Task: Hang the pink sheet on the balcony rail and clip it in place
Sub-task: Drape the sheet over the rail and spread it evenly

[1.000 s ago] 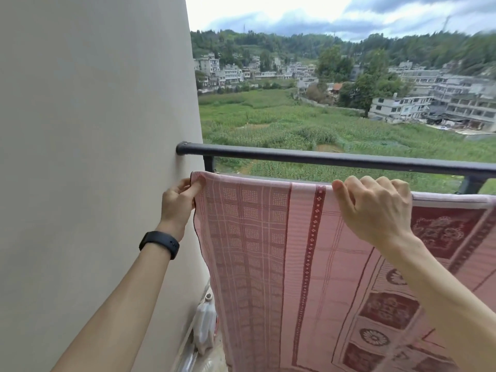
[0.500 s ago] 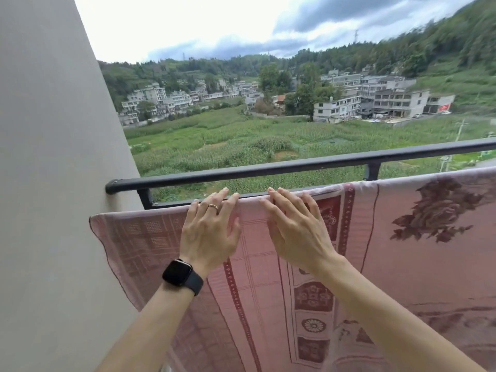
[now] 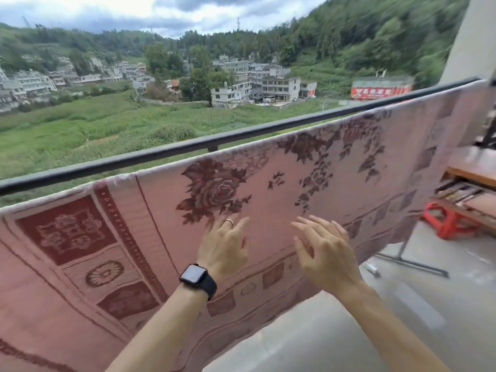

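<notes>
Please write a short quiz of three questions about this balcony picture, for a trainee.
1. True or false: a clip holds the pink sheet.
2. Which hand wears the black watch? A left, B right.
3. Fill in: the red stool stands at the ___ edge of the view.

Key: 1 false, no clip is visible. 2 A, the left hand; the right hand is bare at the wrist. 3 right.
</notes>
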Available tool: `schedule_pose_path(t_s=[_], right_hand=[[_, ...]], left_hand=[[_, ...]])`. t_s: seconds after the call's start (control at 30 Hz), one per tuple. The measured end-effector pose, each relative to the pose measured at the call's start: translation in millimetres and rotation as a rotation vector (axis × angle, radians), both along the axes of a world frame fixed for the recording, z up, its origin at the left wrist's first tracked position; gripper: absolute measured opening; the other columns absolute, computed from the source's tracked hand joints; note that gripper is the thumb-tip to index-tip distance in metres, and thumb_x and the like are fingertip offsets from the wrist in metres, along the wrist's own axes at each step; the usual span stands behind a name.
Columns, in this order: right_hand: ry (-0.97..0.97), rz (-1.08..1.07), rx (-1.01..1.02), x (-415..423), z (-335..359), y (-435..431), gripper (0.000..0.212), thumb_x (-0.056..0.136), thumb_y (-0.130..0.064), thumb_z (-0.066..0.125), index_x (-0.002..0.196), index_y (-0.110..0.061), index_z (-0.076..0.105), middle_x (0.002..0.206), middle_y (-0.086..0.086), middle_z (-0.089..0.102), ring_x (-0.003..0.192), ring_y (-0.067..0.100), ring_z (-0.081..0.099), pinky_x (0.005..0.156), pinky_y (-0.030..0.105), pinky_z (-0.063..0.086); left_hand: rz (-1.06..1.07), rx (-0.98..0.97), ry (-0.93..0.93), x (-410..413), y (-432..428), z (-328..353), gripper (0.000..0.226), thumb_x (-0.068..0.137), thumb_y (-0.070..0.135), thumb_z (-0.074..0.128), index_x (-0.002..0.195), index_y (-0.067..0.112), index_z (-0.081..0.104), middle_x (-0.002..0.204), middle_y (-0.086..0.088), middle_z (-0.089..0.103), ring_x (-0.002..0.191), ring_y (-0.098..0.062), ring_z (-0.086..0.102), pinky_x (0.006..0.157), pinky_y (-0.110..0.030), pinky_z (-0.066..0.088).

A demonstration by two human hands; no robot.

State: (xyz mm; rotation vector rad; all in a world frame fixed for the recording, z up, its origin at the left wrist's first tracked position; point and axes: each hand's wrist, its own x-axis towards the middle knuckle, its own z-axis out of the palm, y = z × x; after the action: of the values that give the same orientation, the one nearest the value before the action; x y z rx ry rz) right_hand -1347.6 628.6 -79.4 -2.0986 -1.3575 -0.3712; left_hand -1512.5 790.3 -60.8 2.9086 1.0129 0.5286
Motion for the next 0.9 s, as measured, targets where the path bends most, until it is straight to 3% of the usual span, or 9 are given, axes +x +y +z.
schedule_pose_path(t_s=[0.2,0.37,0.5,0.63,0.9], right_hand=[[0.074,-0.265,-0.063,105,-17,-85,0.041,0.092,-0.044,0.042,0.121,-0.031,0.068,0.128,-0.015,0.066,0.126,0.01,0.053,0.11,0.037,0.035],[0.14,-0.448,-0.106,180,-30,-138,0.046,0.09,-0.05,0.034,0.122,-0.037,0.066,0.128,-0.021,0.063,0.126,0.007,0.051,0.101,0.031,0.038],[0.139,-0.564,-0.131,255,-33,-153,0.04,0.091,-0.045,0.041,0.119,-0.035,0.067,0.125,-0.018,0.066,0.121,0.012,0.056,0.101,0.034,0.04],[0.178,-0.647,-0.194,336,-31,-160,0.033,0.097,-0.037,0.051,0.128,-0.033,0.062,0.132,-0.017,0.062,0.128,0.012,0.05,0.104,0.034,0.036],[0.16,-0.759,-0.146,500,13,-189,0.038,0.098,-0.041,0.045,0.132,-0.032,0.059,0.135,-0.013,0.06,0.132,0.012,0.047,0.109,0.037,0.037]], left_hand=[[-0.244,-0.022,0.121,155,-48,-16,0.051,0.094,0.031,0.046,0.145,0.038,0.039,0.153,0.005,0.039,0.142,-0.019,0.029,0.117,-0.043,0.021],[-0.412,-0.037,0.147,268,-79,-15,0.051,0.093,0.032,0.045,0.144,0.04,0.04,0.152,0.007,0.04,0.14,-0.018,0.032,0.112,-0.037,0.028],[-0.524,-0.029,0.127,363,-86,-14,0.047,0.094,0.03,0.045,0.14,0.039,0.046,0.151,0.007,0.042,0.138,-0.019,0.036,0.112,-0.037,0.027],[-0.604,-0.03,0.152,467,-80,-19,0.051,0.093,0.031,0.047,0.143,0.039,0.042,0.151,0.007,0.042,0.139,-0.018,0.034,0.113,-0.038,0.027],[-0.746,0.042,0.11,660,-104,27,0.052,0.092,0.031,0.047,0.143,0.038,0.043,0.151,0.007,0.042,0.139,-0.017,0.036,0.114,-0.04,0.028]])
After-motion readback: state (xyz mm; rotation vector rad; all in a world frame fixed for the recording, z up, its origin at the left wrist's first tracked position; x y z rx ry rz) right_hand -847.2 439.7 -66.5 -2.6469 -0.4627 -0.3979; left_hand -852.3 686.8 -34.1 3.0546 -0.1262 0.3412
